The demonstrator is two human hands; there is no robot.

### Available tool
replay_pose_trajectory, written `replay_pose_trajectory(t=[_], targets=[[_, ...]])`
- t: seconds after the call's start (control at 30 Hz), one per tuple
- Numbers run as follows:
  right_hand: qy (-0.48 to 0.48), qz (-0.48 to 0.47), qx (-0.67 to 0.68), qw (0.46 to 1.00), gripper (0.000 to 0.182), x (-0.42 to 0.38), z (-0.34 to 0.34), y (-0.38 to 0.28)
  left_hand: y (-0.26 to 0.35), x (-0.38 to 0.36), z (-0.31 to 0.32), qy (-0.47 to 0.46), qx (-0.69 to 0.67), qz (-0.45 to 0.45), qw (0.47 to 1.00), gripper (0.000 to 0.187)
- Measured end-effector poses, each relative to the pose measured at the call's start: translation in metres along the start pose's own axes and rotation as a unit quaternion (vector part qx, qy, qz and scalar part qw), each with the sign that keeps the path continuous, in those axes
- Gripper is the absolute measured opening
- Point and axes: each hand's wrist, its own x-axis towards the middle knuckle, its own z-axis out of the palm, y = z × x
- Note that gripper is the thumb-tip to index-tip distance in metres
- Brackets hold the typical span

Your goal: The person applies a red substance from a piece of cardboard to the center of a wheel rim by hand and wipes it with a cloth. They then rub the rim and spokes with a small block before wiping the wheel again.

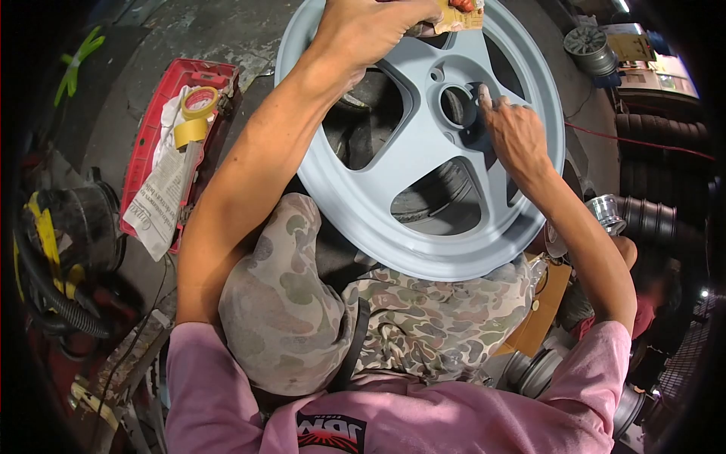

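Note:
A pale grey-blue car wheel rim (441, 191) with broad spokes leans tilted against my lap. At the top of the view my left hand (370, 32) is closed on the edge of a tan printed piece (461, 20) with a glossy reddish-brown lump on it. The view's top edge cuts off part of that piece. My right hand (516, 130) is over the rim's hub, its index finger stretched toward the centre hole and its other fingers partly bent. No object shows in it. Whitish smudges mark its fingertip.
To the left lies a red tray (148, 141) with yellow tape rolls (198, 104) and newspaper (160, 198). A black hose (57, 280) is further left. Stacked tyres (654, 151) and metal rims (590, 51) line the right side. Another person (650, 306) is at the right.

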Motion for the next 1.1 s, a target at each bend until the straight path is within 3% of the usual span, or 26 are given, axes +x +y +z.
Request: replay_pose_trajectory(t=[0.23, 0.3, 0.43, 0.6, 0.9, 1.1], targets=[[-0.010, 0.011, 0.022, 1.000, 0.050, -0.004, -0.001, 0.005, -0.010, 0.004, -0.011, 0.022, 0.080, 0.012, 0.996, 0.016], [0.027, 0.003, 0.025, 0.999, 0.051, -0.007, 0.002, 0.007, -0.009, 0.006, -0.011, 0.019, 0.104, 0.036, 0.994, 0.013], [0.054, -0.019, 0.037, 0.998, 0.051, -0.001, 0.000, 0.009, -0.002, 0.003, -0.004, 0.010, 0.070, 0.050, 0.996, 0.012], [0.004, -0.012, -0.012, 1.000, 0.050, 0.002, 0.000, 0.008, -0.012, 0.007, -0.012, 0.014, 0.090, 0.042, 0.995, 0.011], [0.003, -0.030, -0.065, 0.997, 0.048, 0.002, -0.001, 0.004, -0.009, 0.006, -0.011, 0.021, 0.103, 0.028, 0.994, 0.011], [0.010, -0.013, -0.032, 0.999, 0.048, 0.000, 0.003, 0.004, -0.005, 0.005, -0.008, 0.005, 0.082, 0.042, 0.996, 0.011]])
